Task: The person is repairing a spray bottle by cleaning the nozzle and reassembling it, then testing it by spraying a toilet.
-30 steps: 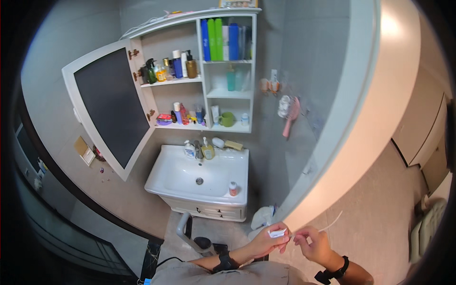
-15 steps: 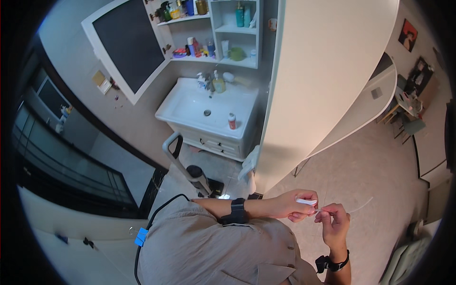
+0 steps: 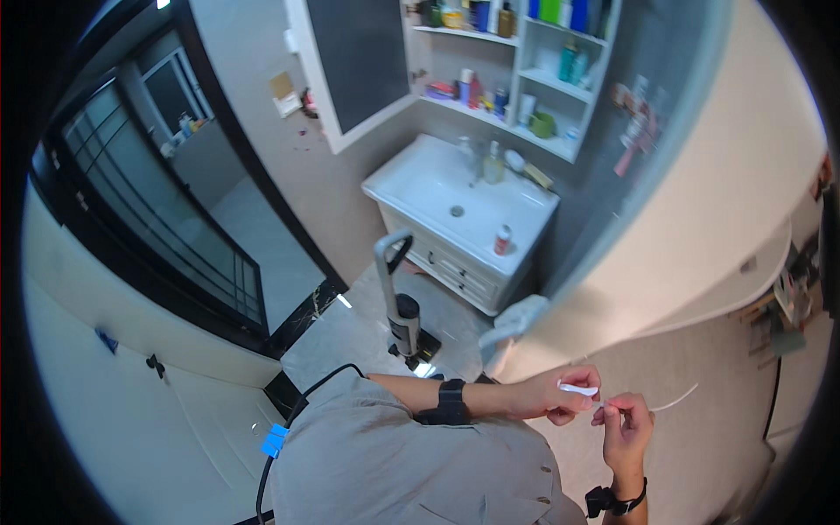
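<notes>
My left hand [image 3: 553, 395] is closed around a small white object [image 3: 577, 389], smooth and rounded, part of which my fingers hide. Close beside it, my right hand [image 3: 626, 429] pinches a thin white strand [image 3: 675, 402] between thumb and fingertips. The strand's free end curves out to the right, past my right hand. Whether it joins the white object is too small to tell. Both hands are held in front of my body, nearly touching, above the floor.
Ahead stands a white washbasin [image 3: 429, 188] with a red-and-white bottle [image 3: 502, 239] on its rim. Above it is an open mirror cabinet [image 3: 551, 92] with toiletries. An upright floor cleaner [image 3: 404, 319] stands before the basin. A pale wall [image 3: 700, 219] rises at right, a dark-framed doorway [image 3: 236, 175] at left.
My view has swung to the left, so the basin and cabinet sit farther right. Both hands keep their grips, close together, with the strand still trailing right.
</notes>
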{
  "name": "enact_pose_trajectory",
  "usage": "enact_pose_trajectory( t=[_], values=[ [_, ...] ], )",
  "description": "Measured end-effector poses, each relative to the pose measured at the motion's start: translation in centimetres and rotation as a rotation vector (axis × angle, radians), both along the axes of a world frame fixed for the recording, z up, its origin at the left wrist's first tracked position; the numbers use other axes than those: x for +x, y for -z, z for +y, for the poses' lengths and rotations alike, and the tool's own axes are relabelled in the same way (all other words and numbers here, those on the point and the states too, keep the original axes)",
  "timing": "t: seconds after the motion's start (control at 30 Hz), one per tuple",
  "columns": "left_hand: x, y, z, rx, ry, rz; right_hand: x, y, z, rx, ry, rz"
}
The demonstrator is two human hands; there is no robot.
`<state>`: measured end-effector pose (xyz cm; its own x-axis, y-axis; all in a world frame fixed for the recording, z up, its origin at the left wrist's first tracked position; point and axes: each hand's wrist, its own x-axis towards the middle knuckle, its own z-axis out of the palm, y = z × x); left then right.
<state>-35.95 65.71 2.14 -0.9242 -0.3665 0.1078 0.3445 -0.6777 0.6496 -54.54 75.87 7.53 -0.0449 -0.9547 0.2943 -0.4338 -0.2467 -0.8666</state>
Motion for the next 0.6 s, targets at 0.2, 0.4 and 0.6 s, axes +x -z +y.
enact_pose_trajectory(
  t=[0.2,0.4,0.6],
  values=[
    [7.0,0.5,-4.5,0.044,-0.1,0.056,5.7,0.8,-6.7,0.011,-0.104,0.024],
    [13.0,1.3,-8.9,0.058,-0.19,0.075,11.9,1.0,-12.4,0.045,-0.099,0.08],
    [16.4,1.1,-12.2,0.087,-0.147,-0.008,15.0,-0.3,-15.8,-0.004,-0.178,0.248]
  ],
)
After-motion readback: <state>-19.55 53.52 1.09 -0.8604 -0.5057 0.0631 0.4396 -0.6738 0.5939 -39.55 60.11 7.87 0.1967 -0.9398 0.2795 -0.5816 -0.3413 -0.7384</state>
